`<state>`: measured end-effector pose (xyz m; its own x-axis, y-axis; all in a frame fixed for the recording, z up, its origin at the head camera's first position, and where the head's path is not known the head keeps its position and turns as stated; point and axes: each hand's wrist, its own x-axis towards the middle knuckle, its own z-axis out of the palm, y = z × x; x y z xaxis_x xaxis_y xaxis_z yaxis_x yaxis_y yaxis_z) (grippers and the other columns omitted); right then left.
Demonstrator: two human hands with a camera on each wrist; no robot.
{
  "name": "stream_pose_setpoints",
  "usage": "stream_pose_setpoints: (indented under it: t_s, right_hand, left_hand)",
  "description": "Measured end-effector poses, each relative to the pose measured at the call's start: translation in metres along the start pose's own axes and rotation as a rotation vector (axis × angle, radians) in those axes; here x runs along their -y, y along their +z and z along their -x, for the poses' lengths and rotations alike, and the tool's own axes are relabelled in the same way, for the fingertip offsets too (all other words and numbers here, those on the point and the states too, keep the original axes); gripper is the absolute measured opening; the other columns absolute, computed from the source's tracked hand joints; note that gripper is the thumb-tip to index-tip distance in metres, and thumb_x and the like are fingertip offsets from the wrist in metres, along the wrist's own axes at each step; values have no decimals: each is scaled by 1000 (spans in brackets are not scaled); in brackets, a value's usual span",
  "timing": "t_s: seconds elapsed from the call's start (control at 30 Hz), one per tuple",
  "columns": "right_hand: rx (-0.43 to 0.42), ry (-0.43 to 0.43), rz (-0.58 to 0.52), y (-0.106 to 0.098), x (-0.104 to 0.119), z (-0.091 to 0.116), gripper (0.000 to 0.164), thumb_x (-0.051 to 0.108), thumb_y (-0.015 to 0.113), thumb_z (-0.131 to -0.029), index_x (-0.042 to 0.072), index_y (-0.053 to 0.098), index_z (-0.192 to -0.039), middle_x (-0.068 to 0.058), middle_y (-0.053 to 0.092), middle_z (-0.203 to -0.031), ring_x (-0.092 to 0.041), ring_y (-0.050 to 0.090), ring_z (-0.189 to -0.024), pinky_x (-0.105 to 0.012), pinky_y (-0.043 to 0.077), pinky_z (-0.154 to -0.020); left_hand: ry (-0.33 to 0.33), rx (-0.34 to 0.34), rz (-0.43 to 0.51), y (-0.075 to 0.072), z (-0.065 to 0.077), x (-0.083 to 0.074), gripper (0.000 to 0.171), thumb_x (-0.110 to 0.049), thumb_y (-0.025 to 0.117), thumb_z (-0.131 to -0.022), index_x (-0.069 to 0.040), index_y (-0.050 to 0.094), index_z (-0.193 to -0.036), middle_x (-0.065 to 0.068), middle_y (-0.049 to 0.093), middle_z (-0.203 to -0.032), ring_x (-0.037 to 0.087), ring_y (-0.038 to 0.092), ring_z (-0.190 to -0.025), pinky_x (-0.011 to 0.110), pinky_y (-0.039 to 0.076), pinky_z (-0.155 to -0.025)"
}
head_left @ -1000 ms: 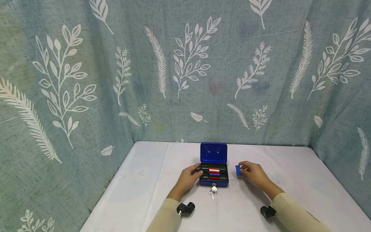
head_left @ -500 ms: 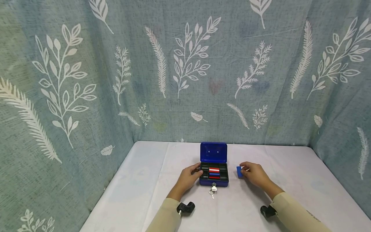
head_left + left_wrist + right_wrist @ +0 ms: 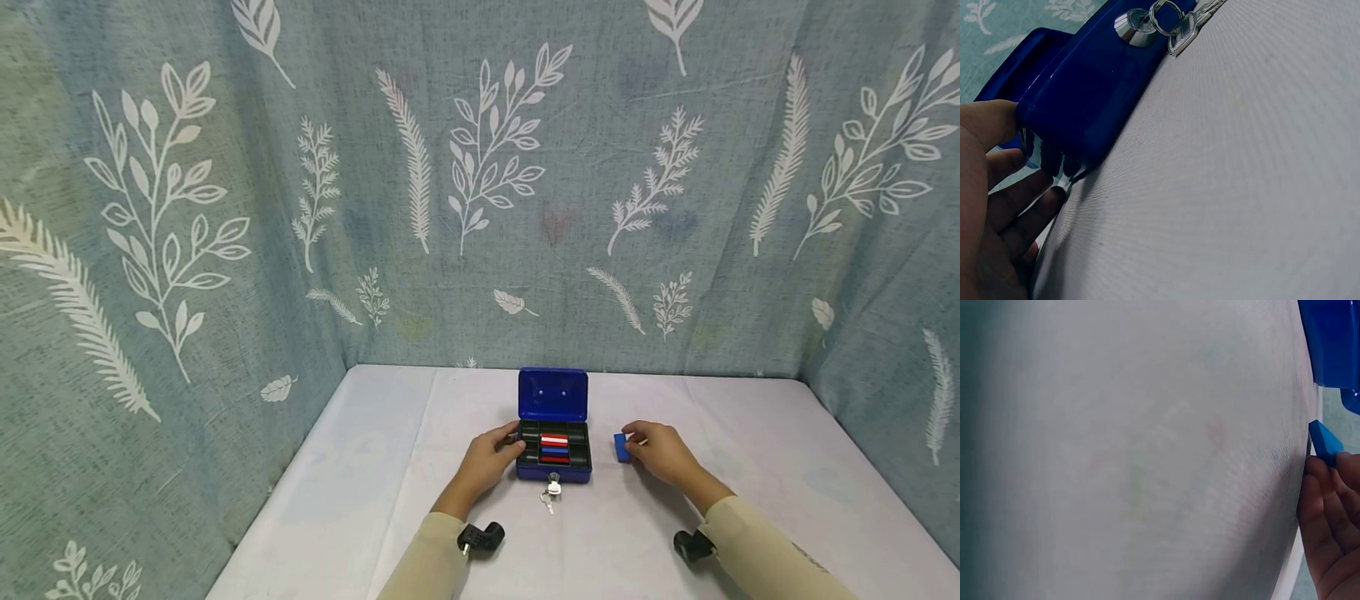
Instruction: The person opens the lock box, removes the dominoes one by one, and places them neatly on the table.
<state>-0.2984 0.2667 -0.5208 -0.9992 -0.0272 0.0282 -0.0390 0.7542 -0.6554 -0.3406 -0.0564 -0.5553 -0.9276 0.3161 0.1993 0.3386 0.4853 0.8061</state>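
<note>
A blue cash box [image 3: 555, 474] stands on the table with its lid [image 3: 553, 393] up and a black compartment tray [image 3: 580, 435] inside. Red, white and blue blocks [image 3: 554, 448] lie stacked in the tray's middle column. My left hand [image 3: 486, 458] rests against the box's left side. In the left wrist view its thumb lies at the upper edge and its extended fingers touch the side wall [image 3: 1054, 153]. Right of the box, my right hand [image 3: 662, 451] pinches a small blue block [image 3: 1325, 443] between thumb and fingertips, close over the table.
A key [image 3: 551, 502] hangs from the lock on the box's front. The white tablecloth [image 3: 585, 550] covers the table, and a leaf-patterned curtain [image 3: 480, 183] encloses its back and sides. Each wrist wears a black camera [image 3: 483, 538].
My right hand has shifted slightly toward me and to the right, and the blue block has moved and turned with it. The left hand and the box stay put.
</note>
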Motion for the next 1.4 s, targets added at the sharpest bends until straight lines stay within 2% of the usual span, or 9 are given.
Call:
stream_pose_setpoints:
  t_s: [0.17, 0.43, 0.73, 1.4]
  right_hand:
    - [16, 26, 6, 0, 0, -3, 25, 5, 65, -91, -3, 66, -115, -5, 68, -88, -13, 62, -70, -31, 53, -59]
    - [40, 74, 13, -1, 0, -7, 25, 5, 65, -90, -3, 67, -114, -5, 67, -86, -14, 61, -70, -31, 53, -61]
    - [56, 131, -24, -1, 2, -8, 27, 5, 61, -90, -5, 65, -114, -5, 65, -81, -15, 61, -67, -31, 52, -57]
    - [56, 113, 28, -1, 1, -9, 26, 9, 61, -90, -4, 67, -112, -4, 63, -81, -15, 59, -67, -31, 51, -59]
  left_hand:
    - [-6, 1, 8, 0, 0, -1, 51, -38, 64, -93, -14, 58, -137, 3, 68, -116, 24, 55, -120, 47, 38, -105]
    - [-12, 3, 7, 0, 1, -1, 51, -38, 64, -93, -13, 58, -137, 4, 68, -117, 25, 55, -120, 49, 38, -105]
    - [-11, 3, 4, 0, 0, 1, 51, -38, 64, -93, -14, 58, -137, 4, 68, -117, 25, 55, -121, 49, 38, -105]
    - [-22, 3, 5, 0, 1, -2, 51, -38, 63, -93, -14, 58, -137, 3, 67, -118, 24, 54, -121, 48, 38, -105]
